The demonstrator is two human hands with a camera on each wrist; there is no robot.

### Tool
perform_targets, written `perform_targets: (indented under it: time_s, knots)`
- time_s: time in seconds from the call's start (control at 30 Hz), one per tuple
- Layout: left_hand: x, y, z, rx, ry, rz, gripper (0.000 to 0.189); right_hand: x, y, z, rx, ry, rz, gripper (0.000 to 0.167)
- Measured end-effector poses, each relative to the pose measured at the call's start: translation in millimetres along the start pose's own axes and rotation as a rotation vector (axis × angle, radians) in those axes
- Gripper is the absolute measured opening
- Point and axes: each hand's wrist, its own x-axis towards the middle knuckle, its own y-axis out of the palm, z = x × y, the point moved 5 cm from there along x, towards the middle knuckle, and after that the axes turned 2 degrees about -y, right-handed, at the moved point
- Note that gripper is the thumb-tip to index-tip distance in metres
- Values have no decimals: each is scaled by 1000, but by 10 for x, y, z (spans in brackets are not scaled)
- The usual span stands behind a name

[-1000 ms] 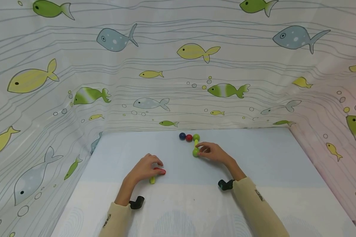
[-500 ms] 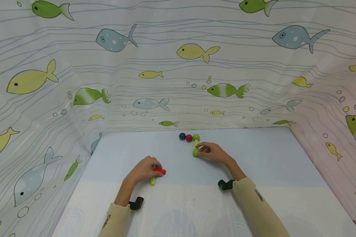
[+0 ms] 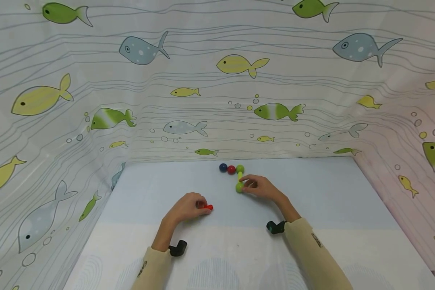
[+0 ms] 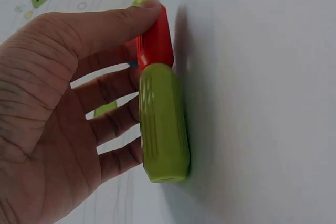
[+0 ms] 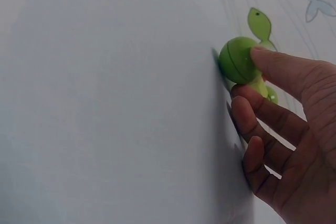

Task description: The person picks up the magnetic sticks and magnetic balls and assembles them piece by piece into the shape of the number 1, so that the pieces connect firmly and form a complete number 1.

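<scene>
My left hand [image 3: 190, 206] pinches a short red rod [image 3: 208, 207] between thumb and fingertips, low over the table. In the left wrist view, a grooved green rod [image 4: 165, 124] stands end to end with the red rod [image 4: 159, 40]; whether they are joined I cannot tell. The head view hides this green rod behind the hand. My right hand [image 3: 262, 188] has its thumb and index finger on a green ball [image 5: 239, 60]. A yellow-green rod [image 3: 240, 176] runs from that ball to a second green ball [image 3: 240, 168] farther back.
A red ball [image 3: 231, 169] and a dark blue ball [image 3: 222, 167] sit in a row to the left of the far green ball. A fish-patterned sheet [image 3: 188, 108] rises behind the white table [image 3: 297, 257] and along its sides.
The fingers of my left hand have come down on the red rod and moved right with it. In the head view the green rod is now out of sight. My right hand stays put.
</scene>
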Motion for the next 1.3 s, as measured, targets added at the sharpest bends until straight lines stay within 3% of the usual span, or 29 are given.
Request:
perform_targets:
  time_s: [0.33,0.7,0.93,1.3]
  knots:
    - [140,66,-100,-19,-38,-3,11,9,-3,-42,3,3,1,34]
    - [126,76,-157,-2,-47,37,9,6,-1,-24,-6,34,-4,33]
    - [110,50,-211,56,-31,39,10,4,-1,-16,-3,37,-4,33]
    - [106,62,-217,6,-88,54,9,8,0,7,6,39,1,34]
